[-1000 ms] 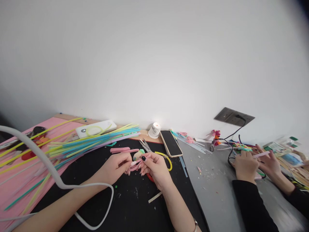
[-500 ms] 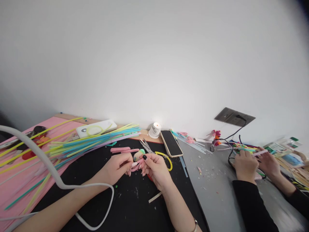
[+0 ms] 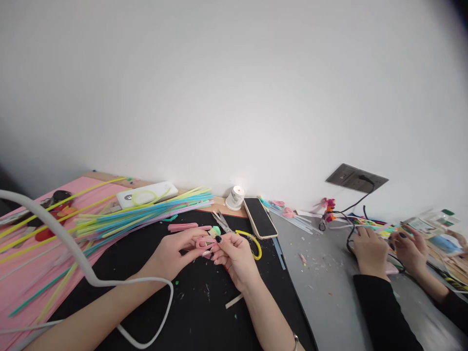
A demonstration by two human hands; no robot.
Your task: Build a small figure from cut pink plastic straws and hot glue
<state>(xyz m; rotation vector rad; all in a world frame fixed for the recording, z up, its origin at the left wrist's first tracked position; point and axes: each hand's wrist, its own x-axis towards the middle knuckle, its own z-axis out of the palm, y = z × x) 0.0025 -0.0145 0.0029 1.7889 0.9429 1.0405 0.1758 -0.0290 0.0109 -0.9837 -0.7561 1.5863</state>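
Observation:
Between my two hands a fuzzy pink pipe cleaner [image 3: 205, 242] is bent into a small loop above the black mat. My left hand [image 3: 175, 252] grips its left side with thumb and fingers. My right hand [image 3: 234, 254], dark thumbnail on top, pinches the loop's right end. Just behind the fingers is a small green and cream piece [image 3: 215, 231], partly hidden. Scissors [image 3: 224, 223] with open blades lie behind my right hand, their yellow handle [image 3: 258, 247] showing beside it. Short pink pipe cleaner pieces [image 3: 183, 226] lie behind my left hand.
A bundle of coloured pipe cleaners [image 3: 146, 214] lies at left, near a white power bank [image 3: 146, 194]. A white cable [image 3: 73, 248] crosses my left forearm. Behind stand a paper cup [image 3: 235, 197] and a phone [image 3: 261, 218]. A co-worker's hands [image 3: 371, 251] work at right.
My fingers have shifted on the pink pipe cleaner, and its loop now shows more clearly between them. The co-worker's hands have moved a little.

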